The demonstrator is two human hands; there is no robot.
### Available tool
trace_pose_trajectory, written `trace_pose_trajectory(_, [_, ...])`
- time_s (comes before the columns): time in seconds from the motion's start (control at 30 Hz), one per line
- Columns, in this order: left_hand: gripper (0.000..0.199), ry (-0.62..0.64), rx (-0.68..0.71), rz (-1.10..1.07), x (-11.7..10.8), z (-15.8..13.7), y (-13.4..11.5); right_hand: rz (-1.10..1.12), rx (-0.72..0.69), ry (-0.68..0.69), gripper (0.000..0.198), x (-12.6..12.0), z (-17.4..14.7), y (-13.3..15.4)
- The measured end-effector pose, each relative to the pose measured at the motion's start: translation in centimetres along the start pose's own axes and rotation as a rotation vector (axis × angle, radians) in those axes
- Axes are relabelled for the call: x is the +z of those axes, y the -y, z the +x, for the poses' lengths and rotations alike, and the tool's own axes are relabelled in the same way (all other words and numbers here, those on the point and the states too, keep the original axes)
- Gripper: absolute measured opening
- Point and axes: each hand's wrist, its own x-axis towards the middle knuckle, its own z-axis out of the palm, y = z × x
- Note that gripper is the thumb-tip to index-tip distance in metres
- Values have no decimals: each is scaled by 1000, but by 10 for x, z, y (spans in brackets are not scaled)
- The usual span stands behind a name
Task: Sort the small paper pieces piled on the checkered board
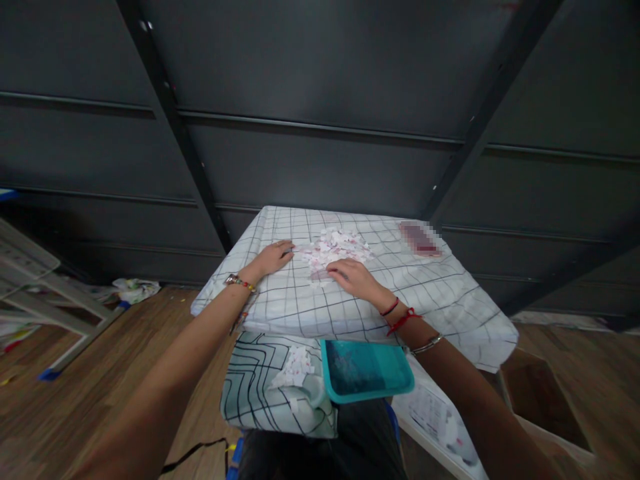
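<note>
A loose heap of small white paper scraps (340,245) with pinkish marks lies on a white checked cloth (295,310) that covers the table. At the heap's left side, my left hand (274,257) rests on the cloth, its fingers stretched towards the scraps. My right hand (353,277) is at the near edge of the heap. Its fingers are bent and close together over a few scraps; what lies between the fingertips is hidden.
On my lap sits a teal plastic tray (393,368), beside a green patterned cloth (255,373) bearing more paper scraps (299,365). A blurred-out reddish object (421,239) lies at the table's back right. Dark metal panels (320,160) stand behind; a white-legged frame (75,327) is left.
</note>
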Motion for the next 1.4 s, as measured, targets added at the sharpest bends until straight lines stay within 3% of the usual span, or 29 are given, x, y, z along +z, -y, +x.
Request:
trace_pose_trajectory(0.13, [46, -1, -10, -3, -1, 0, -2, 20, -19, 49, 17, 0, 0, 2])
trace_pose_trajectory(0.33, [48, 10, -2, 11, 1, 0, 1, 27, 58, -25, 16, -4, -1, 1])
trace_pose_trajectory(0.63, [46, 10, -25, 0, -3, -1, -5, 70, 76, 91, 14, -20, -2, 11])
trace_pose_trajectory(0.8, [51, 13, -9, 21, -5, -2, -9, -12, 198, 24, 13, -30, -8, 17])
trace_pose_trajectory(1.0, [50, 7, -7, 15, -1, -1, -4, -137, 381, 9, 13, -18, -18, 30])
trace_pose_trajectory(1.4, [48, 10, -2, 8, -4, -2, -8, -105, 345, -3, 14, -8, -13, 58])
